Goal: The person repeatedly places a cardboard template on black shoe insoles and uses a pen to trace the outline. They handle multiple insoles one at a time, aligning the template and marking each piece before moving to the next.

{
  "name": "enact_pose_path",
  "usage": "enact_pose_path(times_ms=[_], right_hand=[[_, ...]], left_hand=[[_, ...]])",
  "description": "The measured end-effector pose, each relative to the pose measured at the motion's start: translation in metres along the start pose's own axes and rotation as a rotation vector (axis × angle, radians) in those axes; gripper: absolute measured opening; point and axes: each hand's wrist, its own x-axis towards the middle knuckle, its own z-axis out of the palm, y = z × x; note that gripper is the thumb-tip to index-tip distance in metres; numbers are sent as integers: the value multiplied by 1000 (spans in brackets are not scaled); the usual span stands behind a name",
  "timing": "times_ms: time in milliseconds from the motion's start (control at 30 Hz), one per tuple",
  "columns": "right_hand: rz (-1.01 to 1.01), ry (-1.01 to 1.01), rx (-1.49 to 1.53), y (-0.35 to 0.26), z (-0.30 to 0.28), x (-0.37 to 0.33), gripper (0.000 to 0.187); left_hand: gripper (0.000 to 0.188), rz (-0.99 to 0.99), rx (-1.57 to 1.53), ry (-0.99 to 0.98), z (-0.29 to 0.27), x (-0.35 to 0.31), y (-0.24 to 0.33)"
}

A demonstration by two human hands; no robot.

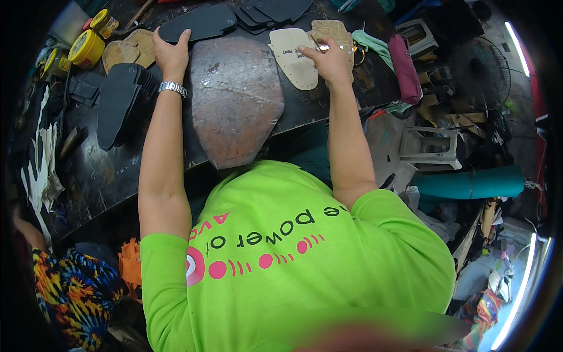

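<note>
Left hand (170,54) lies flat, fingers spread on a black sole cutout (198,23) at the far edge of the dark workbench (105,170). Right hand (332,60) grips a thin metal tool (321,47) over a beige sole pattern (295,58), far right. Rust-brown cutting slab (234,100) between both. Stack of black soles (120,102) left, yellow tins (87,48) far left.

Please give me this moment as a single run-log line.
left hand: pressing on black sole piece | right hand: holding small tool on tan insole pattern | worn cutting board: between hands
</note>
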Motion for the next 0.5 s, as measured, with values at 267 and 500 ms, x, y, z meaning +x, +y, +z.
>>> enact_pose_path(times_ms=[267,500], right_hand=[[287,-247,733,1,-32,0,35],[-14,-179,529,-25,-8,-17,22]], left_hand=[[85,23,7,16,2,1,-1],[84,57,2,38,1,0,-1]])
